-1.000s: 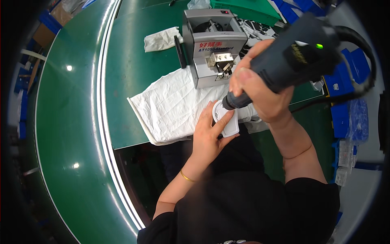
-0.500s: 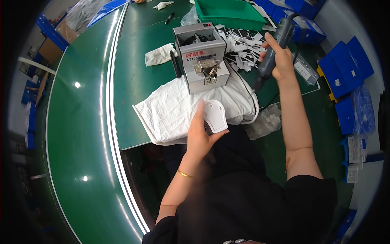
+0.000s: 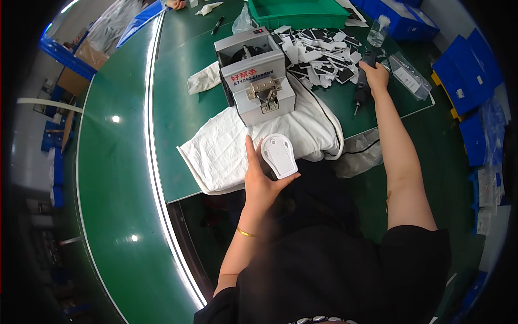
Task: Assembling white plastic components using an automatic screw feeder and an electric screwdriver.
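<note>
My left hand [image 3: 261, 175] holds a small white oval plastic housing [image 3: 279, 155] just off the near edge of the green table [image 3: 183, 92], over a white cloth [image 3: 232, 146]. My right hand [image 3: 374, 75] is stretched out to the far right, gripping a dark electric screwdriver [image 3: 360, 89] whose tip points down at the table. A grey box-shaped screw feeder machine [image 3: 256, 81] stands on the cloth between the two hands.
A heap of small black and white parts [image 3: 318, 54] lies behind the machine. A green tray [image 3: 297, 12], a clear bottle [image 3: 377, 29], a plastic bag [image 3: 407, 75], a crumpled rag [image 3: 204, 78] and blue bins [image 3: 469, 81] surround the work area. A green conveyor belt [image 3: 116, 178] runs at left.
My right hand has carried the screwdriver away from the white housing to the far right of the table. My left hand still holds the housing, now turned face up.
</note>
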Demonstrator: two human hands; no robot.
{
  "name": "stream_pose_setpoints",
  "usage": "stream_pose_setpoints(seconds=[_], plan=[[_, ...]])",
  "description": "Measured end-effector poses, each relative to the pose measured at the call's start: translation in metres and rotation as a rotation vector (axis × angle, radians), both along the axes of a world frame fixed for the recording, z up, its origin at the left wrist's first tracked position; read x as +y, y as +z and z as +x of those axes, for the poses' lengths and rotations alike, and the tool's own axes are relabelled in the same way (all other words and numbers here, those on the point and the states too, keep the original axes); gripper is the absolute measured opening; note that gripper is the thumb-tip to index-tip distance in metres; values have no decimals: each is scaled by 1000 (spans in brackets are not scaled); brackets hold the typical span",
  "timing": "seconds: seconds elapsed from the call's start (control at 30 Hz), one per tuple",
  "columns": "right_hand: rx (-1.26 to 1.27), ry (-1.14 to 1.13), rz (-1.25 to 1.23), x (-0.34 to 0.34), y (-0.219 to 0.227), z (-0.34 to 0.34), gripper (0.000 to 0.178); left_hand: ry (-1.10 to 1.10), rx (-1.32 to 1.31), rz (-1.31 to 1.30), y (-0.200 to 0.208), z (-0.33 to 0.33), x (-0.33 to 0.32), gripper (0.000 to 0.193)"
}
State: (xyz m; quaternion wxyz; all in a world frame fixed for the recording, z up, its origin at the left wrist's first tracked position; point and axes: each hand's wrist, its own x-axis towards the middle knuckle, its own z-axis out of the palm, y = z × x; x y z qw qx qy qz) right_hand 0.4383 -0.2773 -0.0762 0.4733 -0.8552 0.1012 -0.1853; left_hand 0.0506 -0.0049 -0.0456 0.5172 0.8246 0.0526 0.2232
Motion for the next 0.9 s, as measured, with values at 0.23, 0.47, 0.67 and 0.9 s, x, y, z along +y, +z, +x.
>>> stream_pose_setpoints(seconds=[0.23,0.47,0.67,0.9], plan=[[-296,84,37,-13,-1,-52,51,-35,25,-226,2,2,-3,123],[-241,942,386,77,32,-271,29,96,-162,-755,2,-3,4,64],[-9,1302,434,104,64,-348,56,-8,-315,-704,-5,-19,2,53],[113,1179,373,95,71,-336,48,109,-132,-147,23,-53,-2,47]])
